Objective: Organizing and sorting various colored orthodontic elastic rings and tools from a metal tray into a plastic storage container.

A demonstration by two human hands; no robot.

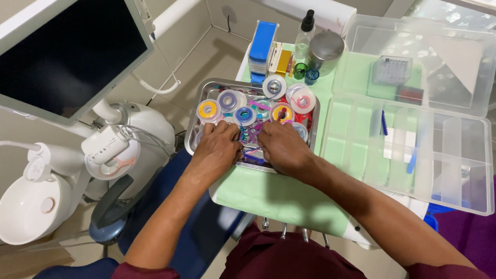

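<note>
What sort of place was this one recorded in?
Most likely a dental clinic, at the chairside. A white spittoon bowl and a monitor on an arm stand at the left. Both hands, left hand and right hand, work in a steel instrument tray of small coloured spools on a green-covered bracket table.

Both hands cover the near part of the metal tray (204, 93), hiding their fingertips and whatever they touch among the small reels (245, 114). The clear plastic box (465, 155) is cut off at the right edge.
</note>
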